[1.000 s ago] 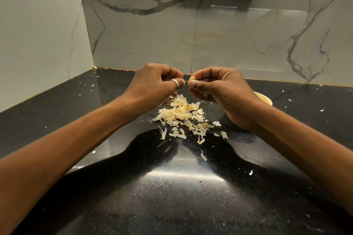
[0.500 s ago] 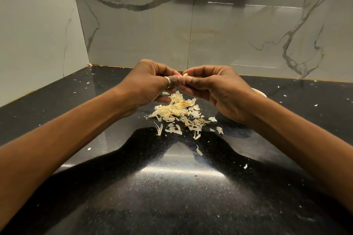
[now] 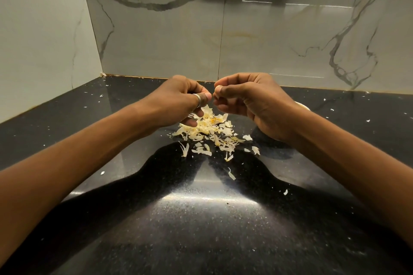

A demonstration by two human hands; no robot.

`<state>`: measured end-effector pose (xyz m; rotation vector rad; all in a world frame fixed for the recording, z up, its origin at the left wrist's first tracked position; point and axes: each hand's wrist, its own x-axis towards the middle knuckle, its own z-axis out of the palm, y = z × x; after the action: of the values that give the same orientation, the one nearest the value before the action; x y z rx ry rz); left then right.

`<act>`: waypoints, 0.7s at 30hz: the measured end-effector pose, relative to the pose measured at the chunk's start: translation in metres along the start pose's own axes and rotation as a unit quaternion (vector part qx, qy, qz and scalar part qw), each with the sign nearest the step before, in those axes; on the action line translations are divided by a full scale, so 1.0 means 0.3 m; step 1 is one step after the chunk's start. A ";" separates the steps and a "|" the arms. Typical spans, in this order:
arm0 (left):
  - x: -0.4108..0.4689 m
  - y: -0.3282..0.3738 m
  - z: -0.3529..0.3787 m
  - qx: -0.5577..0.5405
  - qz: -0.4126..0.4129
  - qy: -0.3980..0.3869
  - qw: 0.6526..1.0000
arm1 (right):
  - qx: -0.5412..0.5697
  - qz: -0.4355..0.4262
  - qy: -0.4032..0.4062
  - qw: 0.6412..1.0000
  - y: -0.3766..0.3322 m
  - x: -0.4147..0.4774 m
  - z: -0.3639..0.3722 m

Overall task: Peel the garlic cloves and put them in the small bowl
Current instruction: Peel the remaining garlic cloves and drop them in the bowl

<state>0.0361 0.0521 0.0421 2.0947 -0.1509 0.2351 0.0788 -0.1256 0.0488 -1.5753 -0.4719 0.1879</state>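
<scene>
Mid-frame, the right hand [image 3: 252,100] pinches a garlic clove [image 3: 218,87] over the peels [image 3: 210,131], so skin lands there. The left hand [image 3: 178,100] curls; its hold is unclear.

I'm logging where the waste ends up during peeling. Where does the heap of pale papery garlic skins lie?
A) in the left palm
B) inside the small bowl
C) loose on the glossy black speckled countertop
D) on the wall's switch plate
C: the heap of pale papery garlic skins lies loose on the glossy black speckled countertop, below the left hand and the right hand, which pinches a pale garlic clove.
</scene>
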 end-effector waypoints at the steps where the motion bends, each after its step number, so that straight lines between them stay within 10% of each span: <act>1: 0.000 -0.001 0.001 0.008 0.003 0.004 1.000 | -0.007 -0.004 -0.003 1.000 -0.001 0.000 -0.001; 8: -0.006 -0.009 -0.004 0.086 0.045 0.050 0.994 | -0.226 -0.066 0.010 0.972 -0.058 0.006 -0.058; 21: -0.012 -0.007 -0.002 0.232 0.052 0.131 0.962 | -0.582 -0.036 0.127 0.802 -0.136 0.024 -0.222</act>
<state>0.0330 0.0537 0.0397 2.4954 -0.0482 0.6629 0.1047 -0.1837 0.0948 -2.7338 -0.4456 -0.4818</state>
